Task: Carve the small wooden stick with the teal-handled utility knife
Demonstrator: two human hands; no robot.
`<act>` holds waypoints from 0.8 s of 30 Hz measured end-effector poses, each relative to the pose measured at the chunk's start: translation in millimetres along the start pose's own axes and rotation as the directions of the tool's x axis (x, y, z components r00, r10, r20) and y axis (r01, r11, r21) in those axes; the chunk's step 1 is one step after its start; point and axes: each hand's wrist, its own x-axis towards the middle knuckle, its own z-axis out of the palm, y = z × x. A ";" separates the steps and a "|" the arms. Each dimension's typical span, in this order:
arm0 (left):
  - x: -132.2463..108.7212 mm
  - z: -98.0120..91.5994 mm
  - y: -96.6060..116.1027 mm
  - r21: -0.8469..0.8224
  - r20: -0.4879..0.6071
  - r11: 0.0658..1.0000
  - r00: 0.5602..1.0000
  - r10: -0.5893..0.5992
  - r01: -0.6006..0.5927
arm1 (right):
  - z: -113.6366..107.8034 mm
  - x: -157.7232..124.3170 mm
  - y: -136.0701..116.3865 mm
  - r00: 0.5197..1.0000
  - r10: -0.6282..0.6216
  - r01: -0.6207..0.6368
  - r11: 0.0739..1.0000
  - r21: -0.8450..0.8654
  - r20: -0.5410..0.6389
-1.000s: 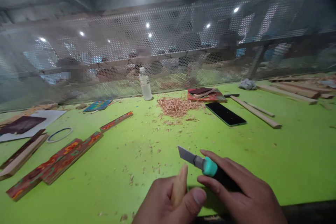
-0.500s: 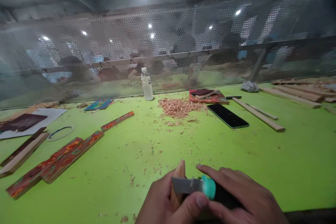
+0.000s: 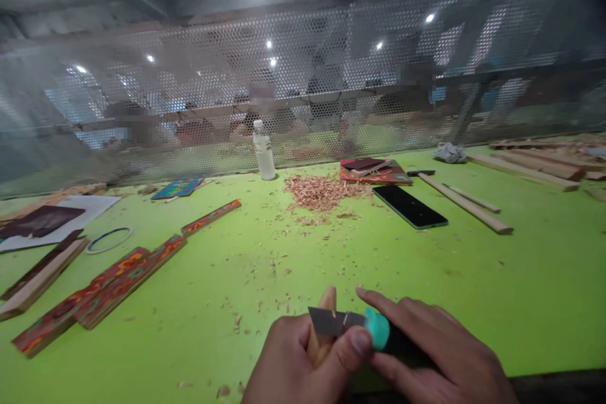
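My left hand (image 3: 298, 366) is closed around a small piece of wood (image 3: 318, 346), whose narrowed tip points up and away from me. In my right hand (image 3: 440, 353) is a utility knife (image 3: 377, 329) with a teal collar and dark handle. Its blade (image 3: 326, 322) lies across the wood, edge side towards the left. The left thumb presses near the base of the blade. My right index finger stretches forward along the knife. The lower end of the wood and most of the handle are hidden by my hands.
Wood shavings (image 3: 322, 194) are heaped mid-table, near a water bottle (image 3: 264, 151). A phone (image 3: 409, 206) and a hammer (image 3: 466, 205) lie to the right. Painted wood strips (image 3: 130, 281) and a white ring (image 3: 108, 240) are on the left. A perforated screen (image 3: 213, 88) stands behind.
The blade has shifted slightly up the wood and tilted, with a thin sliver now showing at it. Both hands stay in nearly the same place.
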 end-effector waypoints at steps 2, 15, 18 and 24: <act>-0.8 1.2 3.1 0.000 -0.028 0.998 0.998 -0.061 0.061 | 2.2 -1.1 0.5 1.000 0.013 -0.013 1.000 -0.020 -0.004; -5.1 1.1 10.3 0.137 -0.061 0.979 0.987 -0.146 0.153 | 14.4 8.5 -15.5 0.870 0.453 -0.425 0.889 0.167 -0.197; -2.8 -0.3 4.1 0.084 -0.025 0.987 0.990 -0.137 0.139 | 15.6 7.8 -17.8 0.874 0.447 -0.419 0.892 0.168 -0.191; -7.6 1.3 0.0 -0.272 0.048 0.961 0.998 -0.041 0.053 | 12.4 5.7 -11.5 0.910 0.362 -0.359 0.932 0.054 -0.204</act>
